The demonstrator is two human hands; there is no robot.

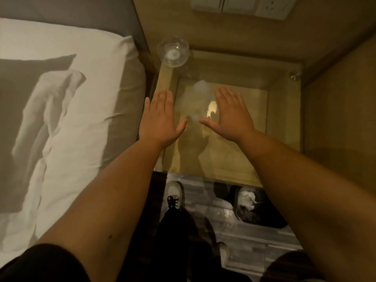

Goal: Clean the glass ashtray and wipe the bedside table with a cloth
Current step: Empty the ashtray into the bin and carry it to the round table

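Note:
A round clear glass ashtray [173, 52] stands at the far left corner of the glass-topped bedside table [282, 123]. My left hand [159, 119] is spread flat, palm down, over the table's left edge. Over the middle of the glass top, my right hand [232, 115] is spread the same way. Both hands hold nothing, and their thumbs point toward each other. A white cloth [55, 110] lies crumpled on the bed to the left, away from both hands.
A bed with a white sheet [67, 64] runs along the left side. Wooden walls [335, 110] close the table in at the back and right, with a switch and socket panel [240, 7] above. A dark bin with crumpled paper [254, 206] and my shoes sit on the floor.

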